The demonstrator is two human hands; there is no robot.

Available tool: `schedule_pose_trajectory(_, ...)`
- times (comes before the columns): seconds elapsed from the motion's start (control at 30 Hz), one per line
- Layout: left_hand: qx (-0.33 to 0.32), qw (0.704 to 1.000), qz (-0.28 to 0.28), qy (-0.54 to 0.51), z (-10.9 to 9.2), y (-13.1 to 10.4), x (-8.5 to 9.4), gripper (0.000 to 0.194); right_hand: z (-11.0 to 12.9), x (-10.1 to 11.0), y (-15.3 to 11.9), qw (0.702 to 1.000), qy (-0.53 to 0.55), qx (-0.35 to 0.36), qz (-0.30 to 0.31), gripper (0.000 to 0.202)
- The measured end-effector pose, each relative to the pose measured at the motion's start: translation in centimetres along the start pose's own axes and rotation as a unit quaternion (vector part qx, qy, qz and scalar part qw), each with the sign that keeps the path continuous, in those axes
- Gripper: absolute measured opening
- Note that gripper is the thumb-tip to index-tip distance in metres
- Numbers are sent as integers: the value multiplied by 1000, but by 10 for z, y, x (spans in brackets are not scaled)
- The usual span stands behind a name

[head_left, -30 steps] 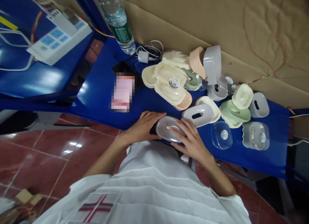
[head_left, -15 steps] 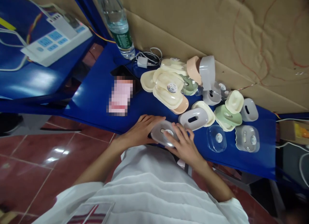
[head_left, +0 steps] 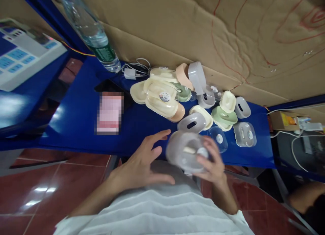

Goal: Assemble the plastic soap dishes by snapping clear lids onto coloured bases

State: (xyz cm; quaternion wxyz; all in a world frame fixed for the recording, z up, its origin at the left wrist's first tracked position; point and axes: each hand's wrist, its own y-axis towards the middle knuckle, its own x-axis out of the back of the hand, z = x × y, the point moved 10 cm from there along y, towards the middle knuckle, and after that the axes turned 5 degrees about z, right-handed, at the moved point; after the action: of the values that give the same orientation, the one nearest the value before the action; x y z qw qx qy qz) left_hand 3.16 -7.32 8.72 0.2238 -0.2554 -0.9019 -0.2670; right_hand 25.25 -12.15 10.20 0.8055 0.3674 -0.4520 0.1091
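Note:
My right hand grips a small grey plastic box with a clear lid and a round white label, holding it tilted and raised at the table's front edge; motion blurs it. Left of the box, my left hand is open, thumb and fingers spread, apart from it. Just behind the box lies a grey oval piece with a dark slot, leaning on a cream piece. A clear lid with a label rests right of it.
Cream, peach, green and grey plastic pieces are heaped along the cardboard wall. A pixelated pink item, a white charger and a water bottle stand to the left. Another grey lidded box sits far right on the blue table.
My right hand has lifted and tilted the grey box off the table edge. My left hand has let go of it and spread its fingers. The view has shifted to the right.

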Motion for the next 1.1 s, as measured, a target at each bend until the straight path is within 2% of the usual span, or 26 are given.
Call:
schedule_pose_trajectory(0.07,-15,999,-30,-15,-3,10,-1,126,-27,57,-26,982,-151,-63,-95,84)
schedule_pose_trajectory(0.13,-10,1000,-11,16,3,19,-14,108,-59,114,-72,921,-312,-165,-164,95)
schedule_pose_trajectory(0.23,-25,990,72,120,7,26,-48,82,-105,177,-158,831,-416,-304,-207,96)
schedule_pose_trajectory(0.3,-44,975,131,177,7,28,-76,73,-136,198,-217,783,-413,-399,-237,100)
schedule_pose_trajectory(0.33,-51,968,155,192,7,28,-88,71,-148,202,-242,760,-406,-440,-253,102)
schedule_pose_trajectory(0.4,-59,959,186,207,8,31,-109,70,-169,195,-275,730,-392,-493,-263,106)
schedule_pose_trajectory(0.47,-62,956,191,212,11,37,-121,69,-186,177,-287,729,-375,-517,-246,106)
schedule_pose_trajectory(0.6,-55,956,176,228,22,41,-121,61,-213,145,-282,747,-348,-534,-186,104)
schedule_pose_trajectory(0.7,-47,953,164,249,29,31,-110,47,-228,137,-276,763,-322,-544,-136,104)
schedule_pose_trajectory(0.77,-46,956,143,252,32,20,-101,39,-228,140,-272,760,-307,-562,-111,102)
schedule_pose_trajectory(0.83,-39,960,115,251,36,10,-93,35,-210,149,-258,760,-311,-560,-111,95)
schedule_pose_trajectory(0.93,-27,965,71,251,40,4,-84,33,-151,157,-200,790,-341,-484,-158,74)
schedule_pose_trajectory(1.0,-27,965,60,253,42,8,-82,32,-112,144,-148,816,-329,-432,-198,58)
schedule_pose_trajectory(1.03,-25,965,64,254,43,11,-84,32,-98,130,-121,836,-303,-408,-209,52)
schedule_pose_trajectory(1.07,-22,964,75,255,44,15,-86,33,-91,108,-93,862,-272,-381,-191,49)
schedule_pose_trajectory(1.1,-19,963,86,253,46,18,-89,33,-90,75,-63,898,-232,-354,-118,49)
